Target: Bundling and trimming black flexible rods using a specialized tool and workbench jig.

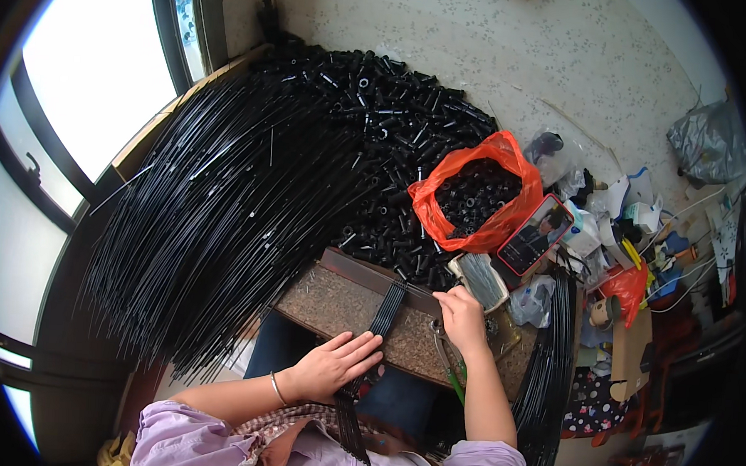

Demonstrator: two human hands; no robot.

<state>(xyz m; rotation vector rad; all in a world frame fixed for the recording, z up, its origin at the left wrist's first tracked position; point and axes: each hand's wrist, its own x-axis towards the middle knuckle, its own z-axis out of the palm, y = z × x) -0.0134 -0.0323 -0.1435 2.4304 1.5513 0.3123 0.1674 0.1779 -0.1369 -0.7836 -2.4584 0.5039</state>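
Observation:
My left hand lies flat, fingers stretched out, over a row of thin black rods. The rods run side by side across a speckled brown board, and their near ends hang down toward my lap. To the right, my right hand is closed in a pinch near the dark metal bar along the board's far edge. What its fingertips hold is too small to make out. Just below that hand, a pair of pliers with green handles rests on the board.
A large sheaf of long black rods fills the left. Behind the board are heaped black tubular parts and a red plastic bag of small black pieces. A phone, an open box of thin pins and more rods lie right.

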